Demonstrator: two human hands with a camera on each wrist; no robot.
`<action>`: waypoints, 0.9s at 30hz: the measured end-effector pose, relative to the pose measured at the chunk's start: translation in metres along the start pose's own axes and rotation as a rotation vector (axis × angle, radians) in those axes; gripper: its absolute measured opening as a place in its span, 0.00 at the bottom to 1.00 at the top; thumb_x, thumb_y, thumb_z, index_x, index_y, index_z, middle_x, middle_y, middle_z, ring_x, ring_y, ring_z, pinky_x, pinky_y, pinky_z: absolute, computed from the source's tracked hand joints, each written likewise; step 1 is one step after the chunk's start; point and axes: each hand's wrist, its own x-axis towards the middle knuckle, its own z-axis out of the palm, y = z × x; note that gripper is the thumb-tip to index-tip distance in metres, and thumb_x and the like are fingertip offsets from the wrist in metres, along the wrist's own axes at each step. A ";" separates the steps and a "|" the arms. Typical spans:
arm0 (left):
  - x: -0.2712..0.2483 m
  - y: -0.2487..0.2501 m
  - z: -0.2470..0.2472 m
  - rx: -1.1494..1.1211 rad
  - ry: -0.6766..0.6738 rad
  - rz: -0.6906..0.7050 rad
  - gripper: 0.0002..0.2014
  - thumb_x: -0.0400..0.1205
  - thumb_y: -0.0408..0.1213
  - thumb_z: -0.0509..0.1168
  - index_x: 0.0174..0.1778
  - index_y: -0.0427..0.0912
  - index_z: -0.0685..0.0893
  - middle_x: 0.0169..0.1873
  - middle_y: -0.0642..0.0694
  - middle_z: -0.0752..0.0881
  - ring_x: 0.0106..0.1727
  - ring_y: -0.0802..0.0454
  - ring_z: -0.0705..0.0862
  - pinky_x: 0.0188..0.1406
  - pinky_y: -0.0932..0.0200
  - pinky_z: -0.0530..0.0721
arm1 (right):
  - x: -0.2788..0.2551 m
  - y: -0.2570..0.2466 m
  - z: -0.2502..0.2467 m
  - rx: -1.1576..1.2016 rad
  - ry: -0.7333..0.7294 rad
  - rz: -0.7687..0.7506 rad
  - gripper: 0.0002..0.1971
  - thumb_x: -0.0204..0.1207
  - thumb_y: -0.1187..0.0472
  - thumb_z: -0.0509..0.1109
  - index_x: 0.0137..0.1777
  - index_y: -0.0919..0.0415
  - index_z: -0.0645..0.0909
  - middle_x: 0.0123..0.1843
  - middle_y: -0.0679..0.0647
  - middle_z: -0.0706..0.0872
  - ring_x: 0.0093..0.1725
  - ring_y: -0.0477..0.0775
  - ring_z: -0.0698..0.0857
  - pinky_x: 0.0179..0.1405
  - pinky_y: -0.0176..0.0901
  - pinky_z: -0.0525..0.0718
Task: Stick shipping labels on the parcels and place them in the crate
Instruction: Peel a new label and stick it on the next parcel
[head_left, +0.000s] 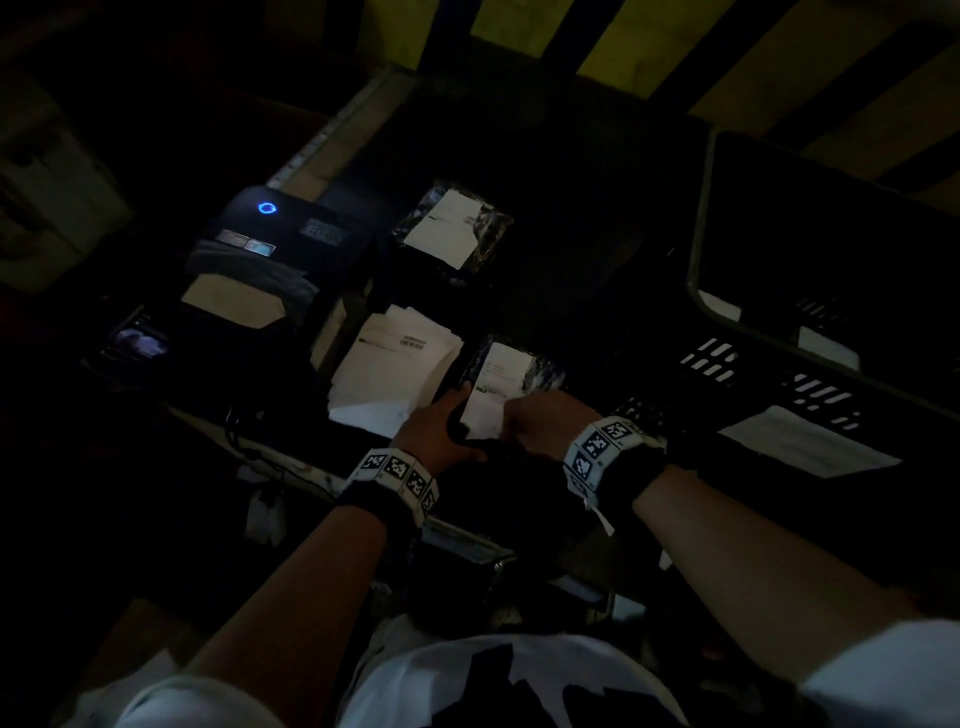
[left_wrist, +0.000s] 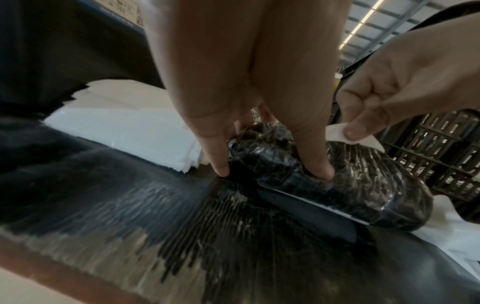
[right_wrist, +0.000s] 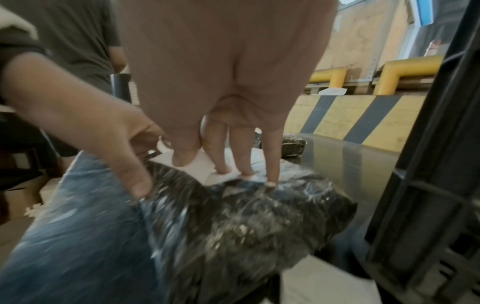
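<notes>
A black plastic-wrapped parcel (head_left: 545, 375) (left_wrist: 363, 185) (right_wrist: 246, 226) lies at the table's near edge with a white shipping label (head_left: 496, 384) (right_wrist: 202, 164) (left_wrist: 335, 131) along its top. My left hand (head_left: 452, 415) (left_wrist: 270, 170) (right_wrist: 124, 156) grips the parcel's near left edge, fingertips dug into the wrap. My right hand (head_left: 540, 423) (right_wrist: 226, 170) (left_wrist: 376, 98) stands arched over the label's near end, thumb and straight fingertips pressing on it. The black slotted crate (head_left: 698, 234) (left_wrist: 441, 154) (right_wrist: 428, 164) stands just right of the parcel.
A second labelled parcel (head_left: 493, 228) (right_wrist: 293, 146) lies farther back. A stack of white labels (head_left: 395, 364) (left_wrist: 124, 127) sits left of my hands, with a black printer (head_left: 280, 228) beyond it. A yellow-and-black striped barrier (right_wrist: 363, 123) runs behind the table. Another person (right_wrist: 78, 41) stands at the left.
</notes>
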 end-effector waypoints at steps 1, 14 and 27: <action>0.000 0.000 0.000 -0.004 0.001 0.001 0.54 0.67 0.44 0.79 0.82 0.53 0.50 0.79 0.45 0.66 0.75 0.43 0.71 0.71 0.51 0.74 | 0.001 0.000 -0.002 0.005 -0.007 0.006 0.13 0.81 0.62 0.61 0.60 0.65 0.82 0.58 0.63 0.86 0.58 0.65 0.85 0.56 0.52 0.84; -0.003 -0.004 0.001 -0.066 0.032 0.031 0.52 0.67 0.44 0.79 0.82 0.53 0.53 0.79 0.47 0.66 0.76 0.47 0.71 0.73 0.53 0.73 | 0.008 0.011 -0.014 0.349 -0.031 0.108 0.18 0.83 0.56 0.64 0.55 0.74 0.84 0.56 0.67 0.87 0.56 0.63 0.85 0.55 0.51 0.81; -0.002 -0.003 0.000 -0.060 0.024 0.021 0.51 0.67 0.44 0.79 0.82 0.54 0.54 0.78 0.46 0.68 0.74 0.45 0.73 0.72 0.50 0.74 | -0.006 0.004 -0.001 0.278 -0.099 0.048 0.32 0.70 0.46 0.76 0.73 0.53 0.71 0.73 0.55 0.76 0.72 0.60 0.77 0.65 0.45 0.76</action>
